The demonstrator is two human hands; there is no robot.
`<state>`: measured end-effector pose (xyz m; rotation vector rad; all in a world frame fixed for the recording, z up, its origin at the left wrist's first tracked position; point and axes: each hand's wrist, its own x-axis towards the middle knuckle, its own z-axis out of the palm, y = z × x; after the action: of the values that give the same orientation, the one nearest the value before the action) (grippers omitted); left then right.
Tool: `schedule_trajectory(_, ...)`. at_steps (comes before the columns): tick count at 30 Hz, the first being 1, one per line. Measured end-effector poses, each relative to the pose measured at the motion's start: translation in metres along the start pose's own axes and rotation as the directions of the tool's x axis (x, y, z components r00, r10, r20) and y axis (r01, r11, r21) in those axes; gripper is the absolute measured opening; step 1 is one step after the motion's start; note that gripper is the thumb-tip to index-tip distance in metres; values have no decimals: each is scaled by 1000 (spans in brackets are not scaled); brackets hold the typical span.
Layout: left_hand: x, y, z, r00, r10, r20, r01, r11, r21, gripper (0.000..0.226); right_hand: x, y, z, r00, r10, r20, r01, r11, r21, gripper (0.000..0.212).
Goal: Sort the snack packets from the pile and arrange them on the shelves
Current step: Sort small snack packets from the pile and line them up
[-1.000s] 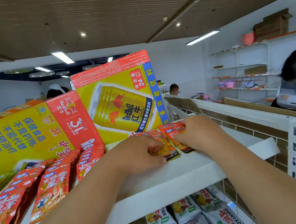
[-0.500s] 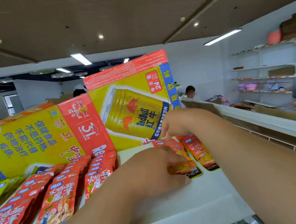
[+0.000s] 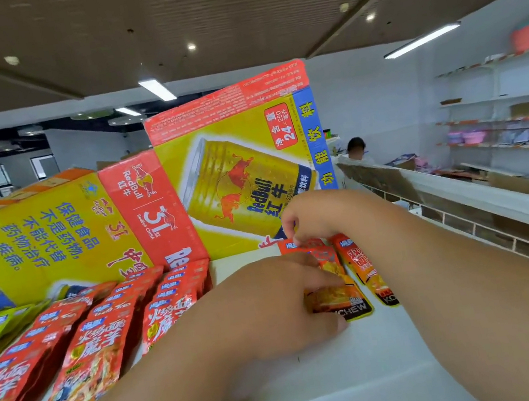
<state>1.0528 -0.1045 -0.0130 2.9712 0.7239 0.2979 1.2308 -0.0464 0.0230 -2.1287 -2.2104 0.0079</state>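
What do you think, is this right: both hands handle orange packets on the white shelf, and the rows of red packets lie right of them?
Not quite: in the head view the rows of red packets lie left of the hands. The left hand and right hand do handle orange packets on the white shelf.

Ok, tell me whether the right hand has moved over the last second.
Yes. The right hand has gone back along the orange packets to their far ends, now overlapping the lower right corner of the Red Bull box.

Left hand [image 3: 273, 306] grips low; right hand [image 3: 314, 216] pinches beyond it.
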Motion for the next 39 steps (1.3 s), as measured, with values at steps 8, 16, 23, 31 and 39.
schedule_trajectory(8,0,3,-2,999,-36,27,35,999,29,49,-6,1,2,1000,-9,-29,12,995,102,10)
schedule_trajectory(16,-3,2,-5,997,-55,49,53,998,41,49,-5,-2,4,1000,15,-13,-13,995,96,13)
schedule_trajectory(23,-3,-2,-3,997,-73,38,72,997,28,51,-5,-4,5,999,32,-32,-29,996,90,17)
schedule_trajectory(31,-1,-1,0,998,-61,22,59,996,65,49,-12,10,8,987,100,-122,-76,978,193,17)
schedule_trajectory(39,0,-5,1,999,-38,5,38,997,63,48,-11,11,6,986,108,-128,-81,977,199,19)
